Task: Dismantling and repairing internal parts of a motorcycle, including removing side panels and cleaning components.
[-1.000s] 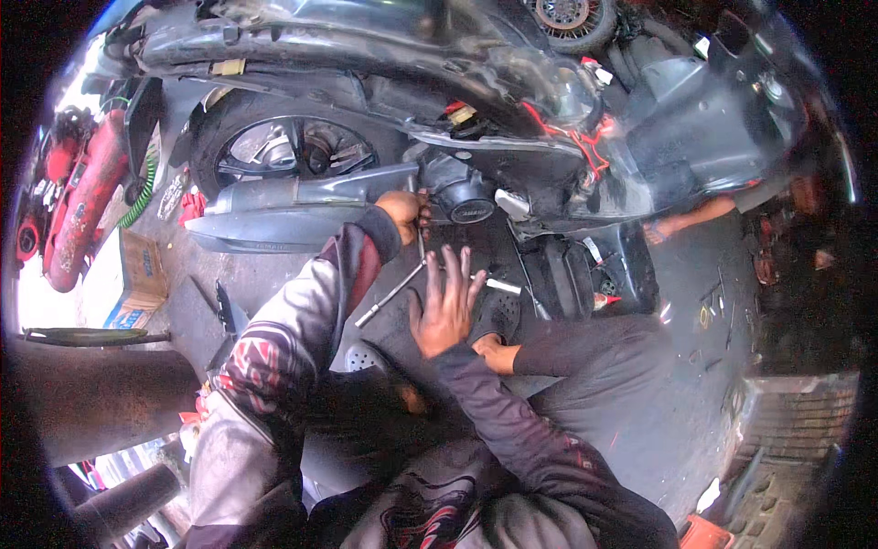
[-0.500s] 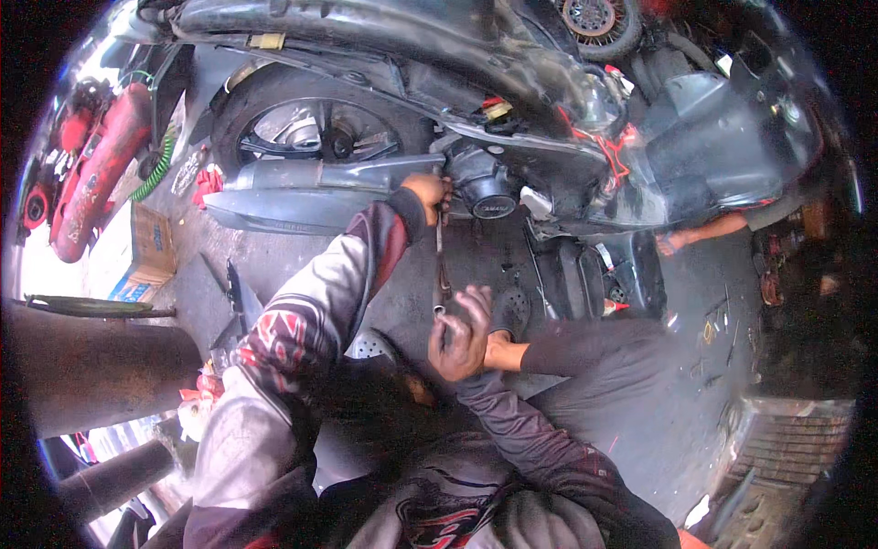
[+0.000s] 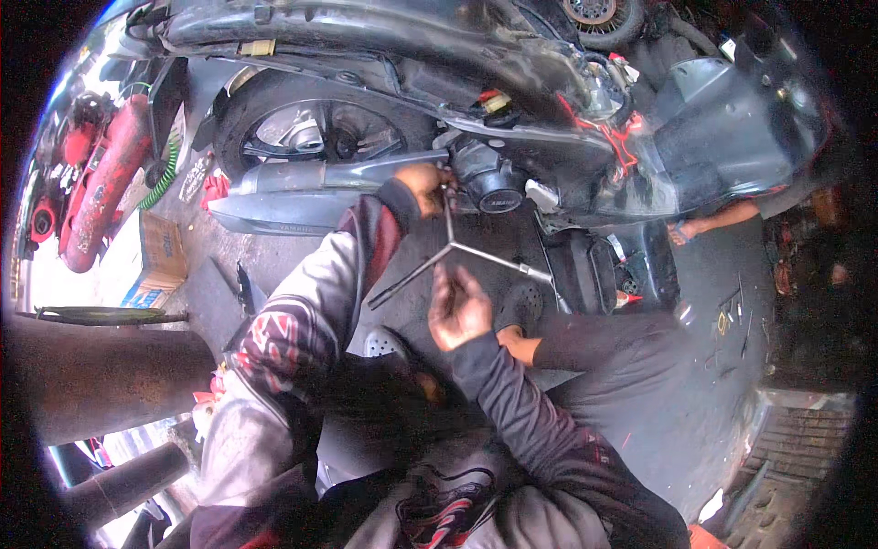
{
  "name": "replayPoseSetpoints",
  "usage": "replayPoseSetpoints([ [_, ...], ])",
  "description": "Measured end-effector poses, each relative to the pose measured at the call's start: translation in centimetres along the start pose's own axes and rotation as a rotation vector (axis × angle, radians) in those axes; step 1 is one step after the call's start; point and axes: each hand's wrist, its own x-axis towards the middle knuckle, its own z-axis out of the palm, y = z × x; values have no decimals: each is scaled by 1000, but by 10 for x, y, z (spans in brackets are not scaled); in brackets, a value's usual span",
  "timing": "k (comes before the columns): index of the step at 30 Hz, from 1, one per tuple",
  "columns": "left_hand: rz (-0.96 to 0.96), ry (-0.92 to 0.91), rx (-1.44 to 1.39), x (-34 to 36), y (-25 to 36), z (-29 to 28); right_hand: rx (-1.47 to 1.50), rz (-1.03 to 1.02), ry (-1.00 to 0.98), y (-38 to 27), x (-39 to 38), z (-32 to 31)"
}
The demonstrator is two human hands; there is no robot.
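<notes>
My left hand (image 3: 422,189) is closed around the upper leg of a three-armed Y socket wrench (image 3: 494,258), beside the scooter's dark engine cover (image 3: 474,162). The wrench's other two arms spread toward me, one to the left and one to the right. Just below its hub is my right hand (image 3: 460,316), fingers stretched up and apart, gripping nothing. Whether the wrench's far end sits on a bolt is hidden by my left hand. The scooter's grey side casing (image 3: 302,206) lies along my left forearm, in front of the rear wheel (image 3: 315,128).
Red body parts (image 3: 108,183) and a cardboard box (image 3: 160,256) are at the left. To the right, a dark loose scooter part (image 3: 585,274) lies on the floor near another person's foot (image 3: 681,231). Small tools (image 3: 732,325) lie farther right.
The wrench has turned about its held leg, so its two free arms now show spread apart. My right hand has uncurled, its fingers straighter just under the hub.
</notes>
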Motion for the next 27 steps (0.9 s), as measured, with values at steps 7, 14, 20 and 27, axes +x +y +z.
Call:
replayPoseSetpoints([
  [7,200,-13,190,43,-18,-24,-720,-359,84,5,3,-13],
  [14,270,-64,371,0,-4,-12,-1137,-878,129,1,44,8],
  [20,145,51,60,-35,-15,39,421,650,-395,9,14,-21],
  [27,225,171,179,-20,-14,26,-1178,-615,30,-15,22,-9],
])
